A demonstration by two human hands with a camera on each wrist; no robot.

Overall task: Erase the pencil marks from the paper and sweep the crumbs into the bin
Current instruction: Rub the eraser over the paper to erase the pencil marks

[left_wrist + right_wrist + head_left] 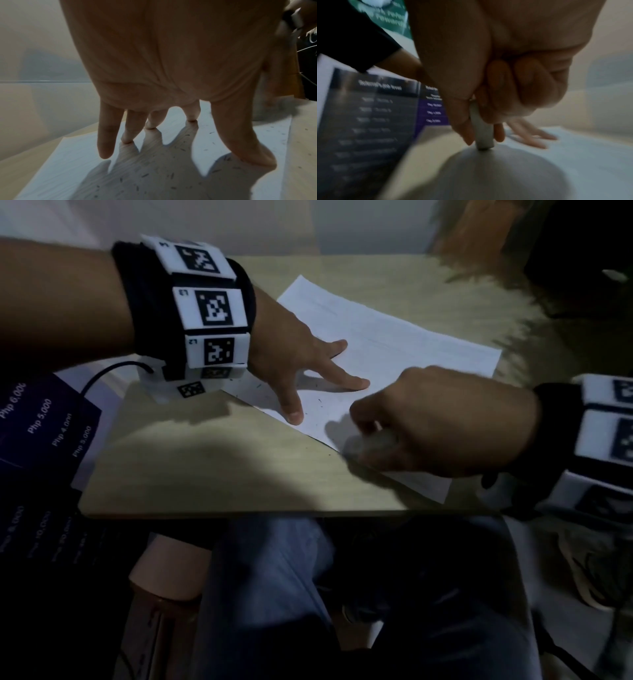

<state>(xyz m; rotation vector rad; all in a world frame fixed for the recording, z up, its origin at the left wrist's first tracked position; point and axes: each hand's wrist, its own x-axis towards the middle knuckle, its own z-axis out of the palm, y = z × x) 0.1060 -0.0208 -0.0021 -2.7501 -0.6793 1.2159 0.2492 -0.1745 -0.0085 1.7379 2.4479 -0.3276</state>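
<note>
My left hand (pixel 291 361) is spread flat, fingertips pinning the paper (pixel 394 344) to the surface (pixel 205 460). My right hand (pixel 438 422) is clenched round a white eraser (pixel 482 134), its tip down on the paper's near edge, just beside the left thumb. Dark crumbs (pixel 171 175) litter the sheet under the left hand. A purple chart (pixel 44 422) to the left reads "Php 5,000".

beige tabletop (pixel 205 460), dark printed price sheet (pixel 41 433) at its left edge

Light wood table (pixel 191 474) w/ white paper (pixel 394 337) lying flat, dark eraser crumbs (pixel 154 175) scattered on sheet & tabletop.
</note>
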